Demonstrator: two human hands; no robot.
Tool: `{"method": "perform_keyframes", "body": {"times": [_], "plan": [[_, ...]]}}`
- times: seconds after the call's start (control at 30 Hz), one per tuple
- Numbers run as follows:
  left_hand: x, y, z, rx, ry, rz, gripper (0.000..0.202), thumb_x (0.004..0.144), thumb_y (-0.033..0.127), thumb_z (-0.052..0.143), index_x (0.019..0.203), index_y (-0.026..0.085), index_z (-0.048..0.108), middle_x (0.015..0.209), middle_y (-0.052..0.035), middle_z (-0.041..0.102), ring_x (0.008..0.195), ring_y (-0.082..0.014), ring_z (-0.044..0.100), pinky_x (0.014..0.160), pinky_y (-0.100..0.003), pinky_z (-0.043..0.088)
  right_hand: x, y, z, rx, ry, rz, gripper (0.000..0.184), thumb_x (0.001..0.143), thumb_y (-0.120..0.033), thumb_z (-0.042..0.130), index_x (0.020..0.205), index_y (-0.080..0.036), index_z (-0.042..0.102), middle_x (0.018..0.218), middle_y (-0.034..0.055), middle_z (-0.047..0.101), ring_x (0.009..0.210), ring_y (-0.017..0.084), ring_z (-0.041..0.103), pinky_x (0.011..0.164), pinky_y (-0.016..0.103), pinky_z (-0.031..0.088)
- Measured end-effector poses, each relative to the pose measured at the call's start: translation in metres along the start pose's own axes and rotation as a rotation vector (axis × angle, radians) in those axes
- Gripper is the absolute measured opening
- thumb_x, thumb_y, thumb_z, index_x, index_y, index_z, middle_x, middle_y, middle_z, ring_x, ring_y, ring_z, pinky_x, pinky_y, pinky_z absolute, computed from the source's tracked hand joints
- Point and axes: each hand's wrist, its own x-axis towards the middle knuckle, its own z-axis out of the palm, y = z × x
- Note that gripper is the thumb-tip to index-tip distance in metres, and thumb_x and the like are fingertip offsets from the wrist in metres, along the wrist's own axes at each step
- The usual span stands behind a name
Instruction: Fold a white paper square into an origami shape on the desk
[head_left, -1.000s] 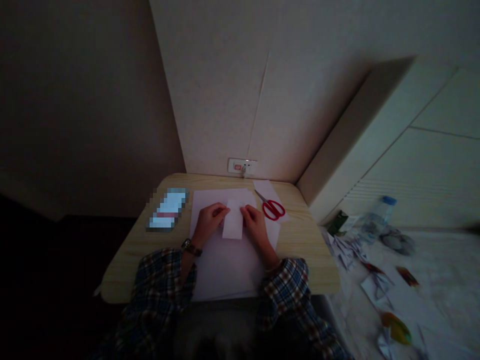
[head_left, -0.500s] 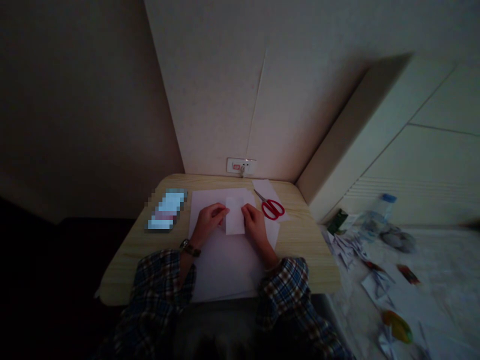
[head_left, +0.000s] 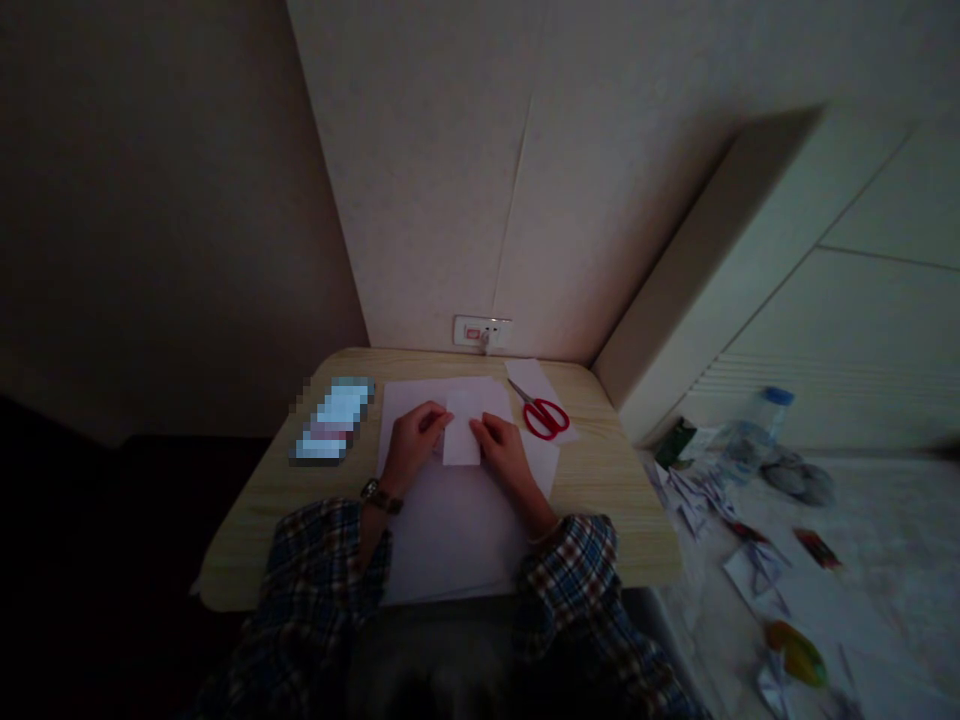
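Observation:
A small folded piece of white paper (head_left: 462, 435) is held upright between my hands, above larger white sheets (head_left: 450, 540) on the wooden table. My left hand (head_left: 415, 440) pinches its left edge between thumb and fingertips. On the other side, my right hand (head_left: 502, 448) is closed on the right edge, with the thumb and forefinger near its front. Red-handled scissors (head_left: 546, 417) lie just beyond my right hand, partly on a narrow paper strip (head_left: 529, 375).
At the table's left lies a phone (head_left: 334, 420) with its lit screen blurred out. A wall socket (head_left: 484, 332) sits behind the table (head_left: 615, 500). Right of it, a lower surface carries a plastic bottle (head_left: 757, 430), paper scraps (head_left: 694, 500) and a yellow-green object (head_left: 796, 653).
The small paper has shifted slightly left. My right hand has moved left with it, while my left hand stays nearly in place. The scissors and phone have not moved.

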Motion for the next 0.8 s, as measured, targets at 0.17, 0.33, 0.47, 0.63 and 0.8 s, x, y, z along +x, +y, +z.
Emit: {"method": "perform_keyframes", "body": {"times": [0.17, 0.33, 0.47, 0.63, 0.8], "plan": [[-0.0007, 0.0029, 0.0004, -0.075, -0.065, -0.049, 0.024, 0.069, 0.04, 0.06, 0.069, 0.016, 0.058, 0.056, 0.0039, 0.05, 0.048, -0.009, 0.045, 0.046, -0.02, 0.035, 0.0001, 0.0006, -0.001, -0.037, 0.075, -0.03, 0.036, 0.082, -0.042, 0.044, 0.055, -0.02, 0.036, 0.052, -0.0046, 0.034, 0.052, 0.01, 0.033, 0.048, 0.024, 0.023], [-0.0011, 0.0039, 0.0013, -0.078, -0.098, -0.062, 0.024, 0.069, 0.039, 0.061, 0.067, 0.016, 0.057, 0.053, 0.0046, 0.048, 0.048, -0.0089, 0.045, 0.045, -0.02, 0.034, 0.0004, 0.0028, -0.002, -0.053, 0.108, -0.033, 0.037, 0.081, -0.043, 0.044, 0.054, -0.02, 0.034, 0.05, -0.0051, 0.033, 0.05, 0.01, 0.032, 0.048, 0.024, 0.022], [-0.0008, 0.0033, 0.0012, -0.073, -0.097, -0.04, 0.021, 0.07, 0.036, 0.061, 0.065, 0.016, 0.056, 0.052, 0.0049, 0.047, 0.048, -0.0087, 0.044, 0.046, -0.02, 0.034, 0.0, 0.0013, -0.0016, -0.053, 0.107, -0.034, 0.037, 0.082, -0.042, 0.044, 0.054, -0.02, 0.034, 0.051, -0.0051, 0.032, 0.05, 0.01, 0.032, 0.048, 0.024, 0.022], [-0.0011, 0.0015, 0.0012, -0.042, -0.063, -0.02, 0.022, 0.069, 0.037, 0.061, 0.064, 0.016, 0.056, 0.054, 0.0045, 0.049, 0.048, -0.0091, 0.045, 0.047, -0.02, 0.035, -0.0005, -0.0031, -0.0011, -0.074, 0.106, -0.023, 0.036, 0.081, -0.041, 0.044, 0.053, -0.02, 0.035, 0.049, -0.0051, 0.033, 0.049, 0.01, 0.032, 0.048, 0.024, 0.022], [-0.0018, -0.0008, 0.0012, -0.012, -0.035, -0.011, 0.022, 0.071, 0.037, 0.06, 0.066, 0.016, 0.057, 0.057, 0.0035, 0.054, 0.049, -0.0093, 0.046, 0.047, -0.021, 0.036, -0.0008, -0.0034, 0.0, -0.072, 0.094, -0.008, 0.036, 0.082, -0.041, 0.043, 0.054, -0.02, 0.036, 0.05, -0.0049, 0.035, 0.05, 0.01, 0.034, 0.048, 0.024, 0.023]]}}
